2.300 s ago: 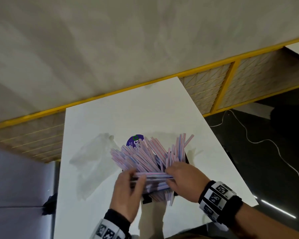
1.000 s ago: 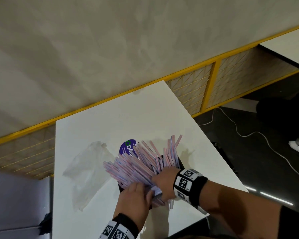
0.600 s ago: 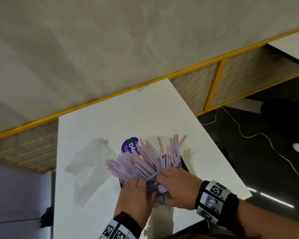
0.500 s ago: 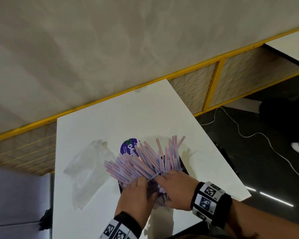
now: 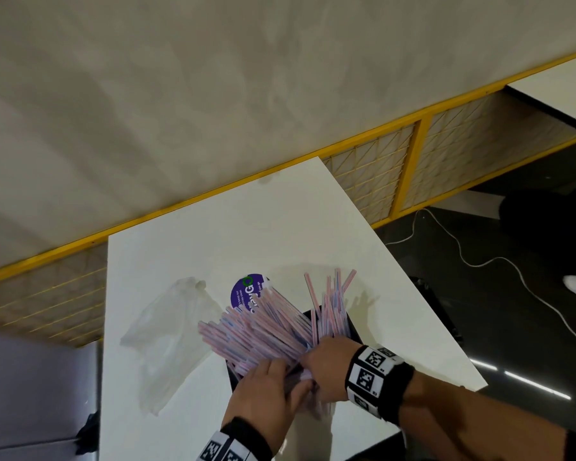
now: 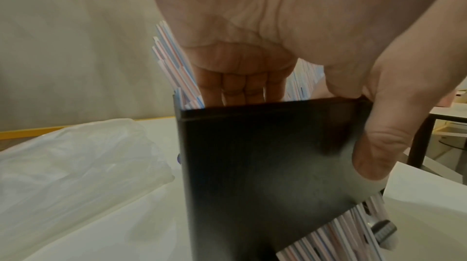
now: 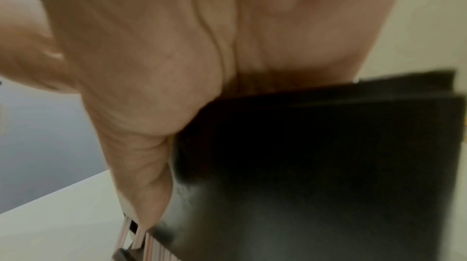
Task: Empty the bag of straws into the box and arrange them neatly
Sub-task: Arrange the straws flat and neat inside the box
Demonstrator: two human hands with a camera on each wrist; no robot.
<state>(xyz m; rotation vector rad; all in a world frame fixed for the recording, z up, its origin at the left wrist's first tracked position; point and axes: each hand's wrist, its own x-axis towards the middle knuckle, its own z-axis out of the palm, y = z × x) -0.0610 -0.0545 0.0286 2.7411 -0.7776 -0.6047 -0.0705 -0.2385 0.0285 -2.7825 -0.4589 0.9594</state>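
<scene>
Partly hidden "G" on purple sticker point(image 5: 246, 291)

A white table point(image 5: 246, 227) stands against a pale plaster wall point(image 5: 213, 78) – a yellow-framed mesh rail point(image 5: 413, 168) runs along its foot. Off to the right, dark glossy floor point(image 5: 479, 294) carries a white cable point(image 5: 499, 261).

The black rectangular box point(image 5: 353, 331) was mostly hidden by pink-and-blue striped straws point(image 5: 263, 331) and both hands; the right wrist view was blurred.
</scene>
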